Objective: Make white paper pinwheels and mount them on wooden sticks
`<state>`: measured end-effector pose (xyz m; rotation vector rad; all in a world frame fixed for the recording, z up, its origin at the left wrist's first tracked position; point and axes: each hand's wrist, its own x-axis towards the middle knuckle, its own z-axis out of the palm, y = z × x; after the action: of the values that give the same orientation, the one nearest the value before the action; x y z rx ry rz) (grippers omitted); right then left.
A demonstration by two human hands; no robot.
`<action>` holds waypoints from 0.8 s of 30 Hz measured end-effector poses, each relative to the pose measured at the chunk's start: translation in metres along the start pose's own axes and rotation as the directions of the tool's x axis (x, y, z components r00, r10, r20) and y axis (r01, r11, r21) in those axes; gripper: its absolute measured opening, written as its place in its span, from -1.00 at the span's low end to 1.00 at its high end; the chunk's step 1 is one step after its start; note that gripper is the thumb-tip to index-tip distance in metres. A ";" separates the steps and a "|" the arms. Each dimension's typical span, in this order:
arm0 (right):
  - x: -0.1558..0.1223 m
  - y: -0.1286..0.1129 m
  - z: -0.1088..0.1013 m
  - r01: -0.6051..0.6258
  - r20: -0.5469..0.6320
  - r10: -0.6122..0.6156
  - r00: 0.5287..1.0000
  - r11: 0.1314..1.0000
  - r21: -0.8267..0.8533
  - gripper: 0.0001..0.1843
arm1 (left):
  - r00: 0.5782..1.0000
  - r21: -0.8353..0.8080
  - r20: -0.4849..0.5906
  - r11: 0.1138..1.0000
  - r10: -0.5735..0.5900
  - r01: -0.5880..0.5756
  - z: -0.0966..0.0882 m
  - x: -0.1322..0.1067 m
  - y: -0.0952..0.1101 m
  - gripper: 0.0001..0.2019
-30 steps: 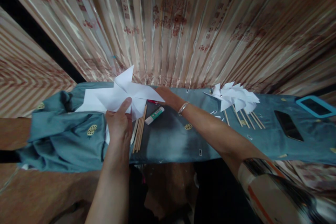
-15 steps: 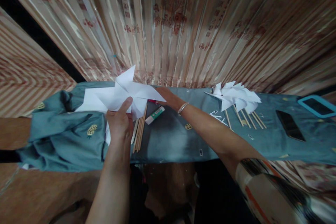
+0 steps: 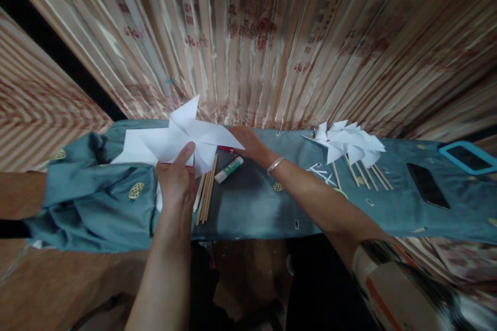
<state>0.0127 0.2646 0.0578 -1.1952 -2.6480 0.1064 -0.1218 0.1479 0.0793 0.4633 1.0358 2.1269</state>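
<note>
A white paper pinwheel [image 3: 202,133] is pinched at its centre by my left hand [image 3: 176,176], the thumb lying on the front of the folds. My right hand [image 3: 244,140] reaches behind the pinwheel's right blade. Its fingers are hidden there, so I cannot tell whether it holds anything. A small red object [image 3: 226,149] lies just below that hand. Close by is a glue stick [image 3: 229,169] with a green label. Several wooden sticks [image 3: 207,196] lie side by side beneath the pinwheel, and white paper [image 3: 134,146] lies to its left.
Several finished pinwheels [image 3: 353,142] on sticks lie overlapped at the right. White paper scraps [image 3: 323,175] are in front of them. A black phone [image 3: 428,185] and a blue-framed device [image 3: 469,157] are farther right. Bunched cloth [image 3: 97,201] covers the table's left end; a curtain [image 3: 252,62] hangs behind.
My right hand and forearm have shifted slightly to the right, and more of the red object shows. My left hand keeps the pinwheel in nearly the same place.
</note>
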 end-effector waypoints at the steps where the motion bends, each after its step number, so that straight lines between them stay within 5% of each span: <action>1: -0.002 0.001 -0.001 -0.066 -0.027 0.068 0.997 0.995 0.070 -0.78 | 1.000 -0.003 0.003 1.000 0.009 -0.009 0.000 0.000 0.000 -0.69; 5: -0.034 0.006 -0.002 -0.253 -0.093 0.308 0.947 0.891 0.376 -0.80 | 0.999 0.001 0.021 0.999 0.032 -0.032 0.000 0.000 -0.003 -0.67; 7: -0.062 0.010 0.003 -0.277 -0.066 0.439 0.896 0.669 0.690 -0.85 | 0.999 0.011 0.038 0.999 0.030 -0.031 0.000 -0.001 -0.004 -0.67; 13: -0.147 0.019 0.020 -0.330 0.044 0.516 0.855 0.477 0.814 -0.74 | 0.993 0.040 0.115 0.999 0.008 -0.013 0.008 -0.013 -0.012 -0.73; 17: -0.181 0.028 0.019 -0.360 0.052 0.578 0.814 0.433 0.826 -0.76 | 0.988 0.090 0.139 0.995 -0.062 0.050 0.016 -0.026 -0.025 -0.71; 20: -0.200 0.031 0.013 -0.401 -0.023 0.601 0.799 0.562 0.724 -0.84 | 0.979 0.136 0.173 0.987 -0.106 0.083 0.022 -0.036 -0.038 -0.73; 22: -0.209 0.030 0.008 -0.421 -0.121 0.522 0.845 0.787 0.452 -0.85 | 0.967 0.179 0.202 0.977 -0.153 0.117 0.025 -0.042 -0.046 -0.74; 24: -0.214 0.027 0.004 -0.395 -0.136 0.410 0.902 0.910 0.129 -0.82 | 0.957 0.209 0.217 0.967 -0.192 0.146 0.029 -0.047 -0.053 -0.72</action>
<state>0.1682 0.1231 0.0102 -1.6266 -2.1962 0.1997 -0.0491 0.1510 0.0549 0.6769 1.1045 1.7802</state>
